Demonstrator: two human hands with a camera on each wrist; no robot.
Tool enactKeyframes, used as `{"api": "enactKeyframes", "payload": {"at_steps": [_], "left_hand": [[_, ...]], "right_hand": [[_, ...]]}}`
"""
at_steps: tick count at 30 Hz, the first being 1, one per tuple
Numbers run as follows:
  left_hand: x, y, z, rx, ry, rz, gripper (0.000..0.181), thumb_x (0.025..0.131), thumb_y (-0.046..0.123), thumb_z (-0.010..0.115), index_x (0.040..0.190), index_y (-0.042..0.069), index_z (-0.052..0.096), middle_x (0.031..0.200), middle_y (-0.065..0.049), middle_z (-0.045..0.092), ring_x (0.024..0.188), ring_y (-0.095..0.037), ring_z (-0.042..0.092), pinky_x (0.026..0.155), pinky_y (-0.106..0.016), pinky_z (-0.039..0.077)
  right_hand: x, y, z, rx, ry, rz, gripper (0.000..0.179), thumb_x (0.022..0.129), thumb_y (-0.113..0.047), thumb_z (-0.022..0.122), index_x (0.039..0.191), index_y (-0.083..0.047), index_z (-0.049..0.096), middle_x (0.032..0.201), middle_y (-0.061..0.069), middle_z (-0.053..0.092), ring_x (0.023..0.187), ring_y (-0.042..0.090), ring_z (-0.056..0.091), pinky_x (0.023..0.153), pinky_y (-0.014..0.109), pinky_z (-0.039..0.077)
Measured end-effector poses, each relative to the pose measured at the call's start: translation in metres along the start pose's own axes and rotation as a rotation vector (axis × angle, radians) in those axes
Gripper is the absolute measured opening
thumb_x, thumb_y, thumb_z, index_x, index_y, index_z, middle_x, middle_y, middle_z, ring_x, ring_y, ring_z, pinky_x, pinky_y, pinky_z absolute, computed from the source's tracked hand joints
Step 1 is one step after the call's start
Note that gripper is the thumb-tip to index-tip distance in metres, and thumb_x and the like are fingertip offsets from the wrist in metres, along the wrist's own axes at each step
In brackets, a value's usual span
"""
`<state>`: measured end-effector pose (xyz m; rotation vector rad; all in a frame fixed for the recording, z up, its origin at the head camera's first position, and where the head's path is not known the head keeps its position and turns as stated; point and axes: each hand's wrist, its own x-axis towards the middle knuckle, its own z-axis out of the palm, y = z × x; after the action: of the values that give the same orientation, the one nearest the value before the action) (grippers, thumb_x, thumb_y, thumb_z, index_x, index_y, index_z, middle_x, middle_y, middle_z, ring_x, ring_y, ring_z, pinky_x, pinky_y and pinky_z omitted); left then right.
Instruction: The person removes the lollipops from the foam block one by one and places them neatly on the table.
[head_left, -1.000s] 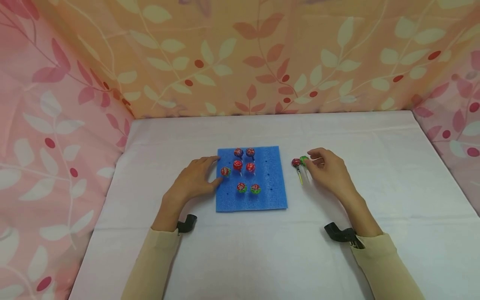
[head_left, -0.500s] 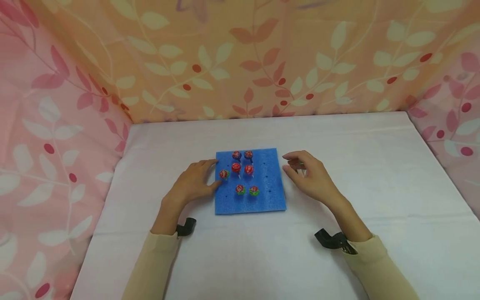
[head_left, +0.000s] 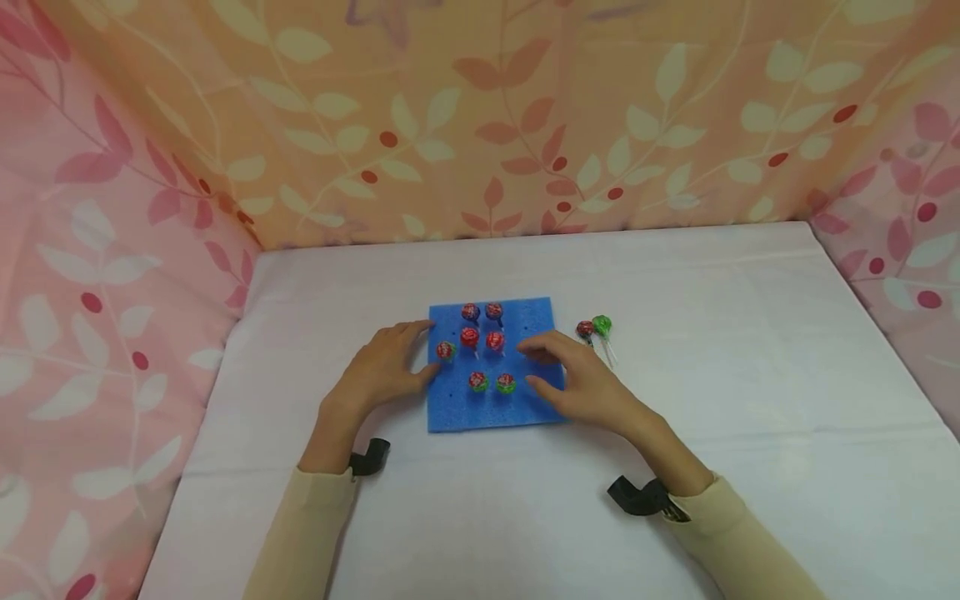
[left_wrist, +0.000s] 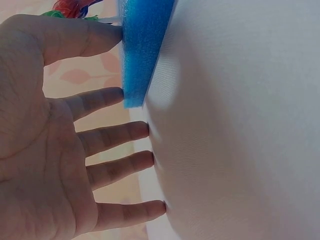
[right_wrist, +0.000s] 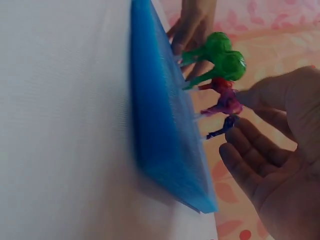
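Observation:
A blue foam board (head_left: 457, 414) lies on the table with several wrapped lollipops standing in it. A red lollipop (head_left: 495, 342) and a red-and-green lollipop (head_left: 506, 383) are among those nearest the right hand. My left hand (head_left: 378, 367) touches the board's left edge with thumb and index fingertip; the other fingertips rest on the cloth in the left wrist view. My right hand (head_left: 588, 379) hovers over the board's right part, fingers apart and slightly bent, holding nothing. A green lollipop (head_left: 602, 325) and a dark red lollipop (head_left: 585, 329) lie loose just right of the board.
White cloth (head_left: 480, 517) covers the table. A patterned orange curtain (head_left: 420, 125) hangs behind it, with pink curtains at the left (head_left: 112, 292) and right. Small holes show in the foam. A black wrist device (head_left: 637, 496) sits at the right cuff.
My right hand has moved left from the loose lollipops to above the board, leaving both lying on the cloth. The left hand stays at the board's edge. The view has shifted slightly.

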<state>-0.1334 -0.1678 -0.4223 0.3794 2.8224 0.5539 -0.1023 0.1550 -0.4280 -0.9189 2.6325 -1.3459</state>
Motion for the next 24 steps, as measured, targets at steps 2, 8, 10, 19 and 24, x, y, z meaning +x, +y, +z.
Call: {"api": "enactKeyframes", "payload": {"at_steps": [2, 8, 10, 19, 24], "left_hand": [[-0.001, 0.001, -0.001, 0.002, -0.003, -0.003, 0.073, 0.096, 0.045, 0.067, 0.161, 0.017, 0.045, 0.163, -0.015, 0.050, 0.151, -0.043, 0.046, 0.119, -0.068, 0.041], [0.000, 0.001, -0.001, 0.002, -0.005, -0.002, 0.073, 0.096, 0.044, 0.067, 0.160, 0.017, 0.045, 0.163, -0.015, 0.050, 0.151, -0.043, 0.046, 0.119, -0.067, 0.042], [0.001, 0.001, 0.000, -0.004, -0.005, 0.002, 0.073, 0.096, 0.045, 0.067, 0.160, 0.016, 0.045, 0.163, -0.015, 0.050, 0.151, -0.042, 0.046, 0.119, -0.067, 0.042], [0.001, 0.000, 0.000, -0.004, -0.013, -0.010, 0.073, 0.097, 0.045, 0.067, 0.160, 0.018, 0.044, 0.164, -0.015, 0.049, 0.152, -0.042, 0.045, 0.119, -0.068, 0.042], [0.002, -0.001, 0.001, -0.001, -0.016, -0.005, 0.073, 0.097, 0.045, 0.067, 0.160, 0.017, 0.044, 0.164, -0.015, 0.049, 0.152, -0.043, 0.045, 0.120, -0.067, 0.041]], "right_hand": [[0.000, 0.000, 0.005, 0.008, -0.035, -0.008, 0.046, 0.092, -0.006, 0.080, 0.135, -0.004, 0.063, 0.132, 0.012, 0.070, 0.123, 0.028, 0.070, 0.104, 0.047, 0.059], [0.001, 0.001, 0.018, 0.024, -0.068, -0.022, 0.047, 0.091, -0.008, 0.082, 0.134, -0.007, 0.063, 0.130, 0.005, 0.071, 0.121, 0.021, 0.071, 0.104, 0.041, 0.060], [0.000, 0.001, 0.021, 0.037, -0.060, -0.026, 0.046, 0.091, -0.007, 0.082, 0.133, -0.006, 0.063, 0.129, 0.004, 0.071, 0.120, 0.020, 0.071, 0.103, 0.040, 0.060], [0.001, 0.001, 0.027, 0.063, -0.025, -0.036, 0.038, 0.093, -0.003, 0.077, 0.129, -0.004, 0.065, 0.124, 0.005, 0.074, 0.113, 0.018, 0.073, 0.098, 0.040, 0.062], [0.001, 0.000, 0.030, 0.066, -0.015, -0.034, 0.034, 0.094, -0.001, 0.075, 0.126, -0.003, 0.066, 0.121, 0.006, 0.075, 0.109, 0.018, 0.073, 0.096, 0.040, 0.063]]}}
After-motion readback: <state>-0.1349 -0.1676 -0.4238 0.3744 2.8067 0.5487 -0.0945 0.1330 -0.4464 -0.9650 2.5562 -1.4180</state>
